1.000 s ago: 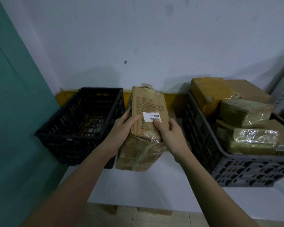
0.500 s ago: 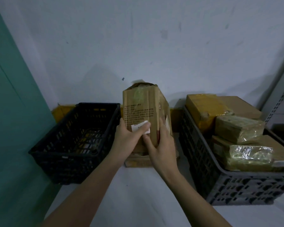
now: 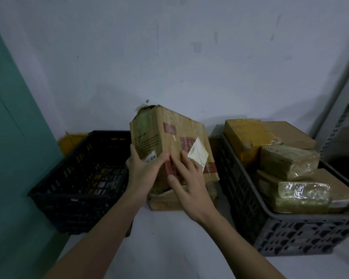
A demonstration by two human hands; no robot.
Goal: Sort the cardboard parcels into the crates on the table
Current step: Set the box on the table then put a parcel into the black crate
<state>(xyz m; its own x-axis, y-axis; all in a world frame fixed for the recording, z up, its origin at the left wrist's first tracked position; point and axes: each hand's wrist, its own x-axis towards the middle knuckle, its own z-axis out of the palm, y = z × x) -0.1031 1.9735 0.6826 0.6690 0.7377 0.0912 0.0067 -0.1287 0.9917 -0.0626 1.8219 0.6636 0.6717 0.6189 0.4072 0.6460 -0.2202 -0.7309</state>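
Note:
A brown cardboard parcel [image 3: 161, 135] wrapped in clear tape, with red print and white labels, is held up tilted between the two crates. My left hand [image 3: 143, 170] grips its lower left face, thumb across the front near a white label. My right hand [image 3: 187, 182] rests flat with straight fingers on its front face. Under it another flat cardboard parcel [image 3: 165, 200] lies on the table. A black crate [image 3: 54, 190] stands at the left. At the right, a grey crate [image 3: 290, 236] holds several parcels [image 3: 288, 160].
The white table [image 3: 179, 238] meets a white wall behind. A teal panel [image 3: 12, 137] runs along the left. Something yellow [image 3: 69, 141] sits behind the black crate. A grey perforated shelf post [image 3: 343, 121] stands at the far right.
The parcel has been turned, so its red-printed side with a second label now faces me. My right hand slid from the side onto the front face. The camera moved closer.

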